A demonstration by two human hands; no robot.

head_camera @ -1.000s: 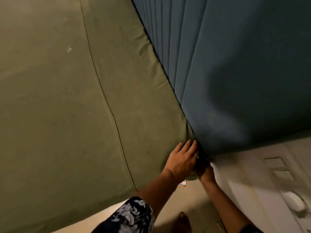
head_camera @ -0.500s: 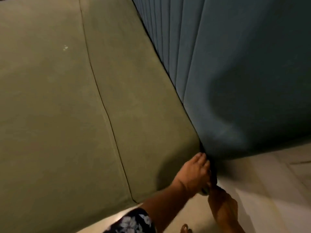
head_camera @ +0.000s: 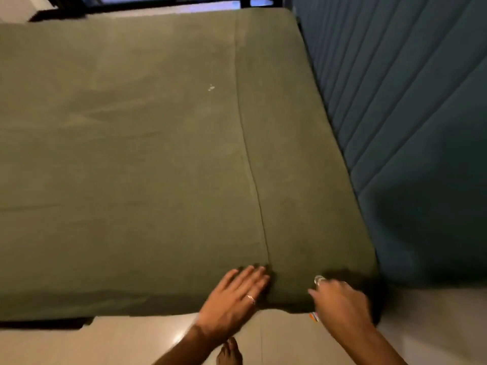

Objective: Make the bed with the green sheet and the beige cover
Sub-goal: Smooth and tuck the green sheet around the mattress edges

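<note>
The green sheet (head_camera: 147, 154) lies stretched over the mattress; it is soft and light, so pinch its near edge. Your left hand (head_camera: 232, 299) rests flat, fingers straight; your right hand (head_camera: 340, 304) is blurred, I cannot tell

Dim bedroom, bed against a padded wall

A blue headboard (head_camera: 411, 133) with stitched channels fills 3 o'clock. Pale glossy floor tiles (head_camera: 147, 338) run along 6 o'clock, catching a small glare. At 12 o'clock a dark frame (head_camera: 163, 1) crosses bluish light.
</note>
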